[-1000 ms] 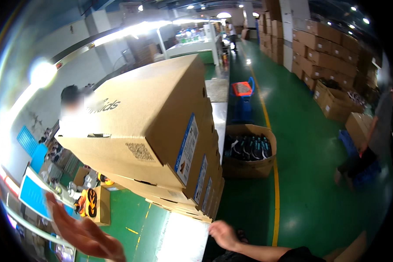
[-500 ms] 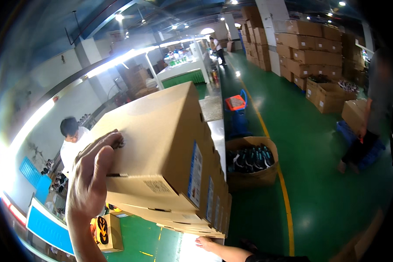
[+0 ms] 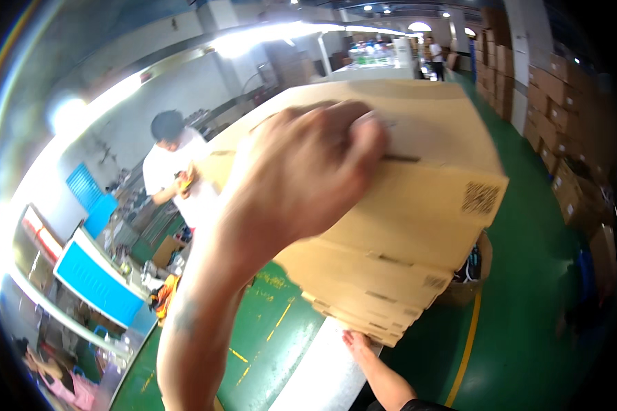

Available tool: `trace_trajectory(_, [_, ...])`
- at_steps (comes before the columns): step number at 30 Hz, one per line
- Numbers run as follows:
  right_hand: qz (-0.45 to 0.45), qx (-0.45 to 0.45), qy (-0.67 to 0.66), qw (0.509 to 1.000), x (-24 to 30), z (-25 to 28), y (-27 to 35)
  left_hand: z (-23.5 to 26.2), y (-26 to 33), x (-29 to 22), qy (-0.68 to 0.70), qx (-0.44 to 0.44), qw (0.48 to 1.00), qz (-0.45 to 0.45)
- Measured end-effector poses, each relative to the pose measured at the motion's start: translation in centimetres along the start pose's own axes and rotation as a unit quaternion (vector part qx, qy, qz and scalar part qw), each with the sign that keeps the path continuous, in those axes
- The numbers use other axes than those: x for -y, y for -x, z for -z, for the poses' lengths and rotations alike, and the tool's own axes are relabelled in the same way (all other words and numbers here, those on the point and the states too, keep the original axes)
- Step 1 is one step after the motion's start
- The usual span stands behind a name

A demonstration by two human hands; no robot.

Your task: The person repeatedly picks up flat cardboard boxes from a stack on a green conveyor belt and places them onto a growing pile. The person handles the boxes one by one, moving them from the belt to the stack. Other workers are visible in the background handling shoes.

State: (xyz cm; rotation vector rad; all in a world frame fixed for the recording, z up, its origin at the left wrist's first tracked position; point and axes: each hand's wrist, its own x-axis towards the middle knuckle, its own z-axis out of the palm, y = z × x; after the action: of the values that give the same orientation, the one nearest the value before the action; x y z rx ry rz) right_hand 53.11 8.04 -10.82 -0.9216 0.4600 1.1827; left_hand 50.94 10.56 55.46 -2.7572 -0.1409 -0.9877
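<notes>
A tall stack of closed brown cardboard boxes (image 3: 391, 205) fills the middle, tilted in my view. My left hand (image 3: 308, 164) reaches over the top box, with fingers bent and bunched on its upper face near the front edge; the fingertips are partly hidden. Low down, my right hand (image 3: 360, 342) has its fingers stretched toward the bottom edge of the lowest box, seemingly touching it. Beneath the stack runs a shiny pale metal bench (image 3: 315, 377).
A person in white (image 3: 175, 157) stands across on the left, holding something small and yellow-orange. An open carton (image 3: 483, 267) of dark shoes stands on the floor behind the stack. Large cartons (image 3: 559, 109) are piled at the far right. A blue panel (image 3: 99, 281) stands at left.
My view has swung right. My left hand now lies further over the top box, fingers still bent on it. My right hand stays by the bottom of the stack.
</notes>
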Motion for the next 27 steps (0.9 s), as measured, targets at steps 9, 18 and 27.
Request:
trace_trajectory(9, [-0.023, 0.076, 0.103, 0.991, 6.9, -1.1, -3.9, -5.5, -4.5, 5.0, -0.089, 0.002, 0.995, -0.045])
trace_trajectory(18, [-0.124, 0.086, 0.193, 0.97, 2.2, 2.1, -0.8, -5.8, -3.3, 3.2, 0.015, -0.186, 0.98, 0.071])
trace_trajectory(27, [-0.179, 0.126, 0.46, 0.861, -3.9, 10.3, 9.3, -0.6, 23.3, -12.0, 0.62, -0.212, 0.72, 0.23])
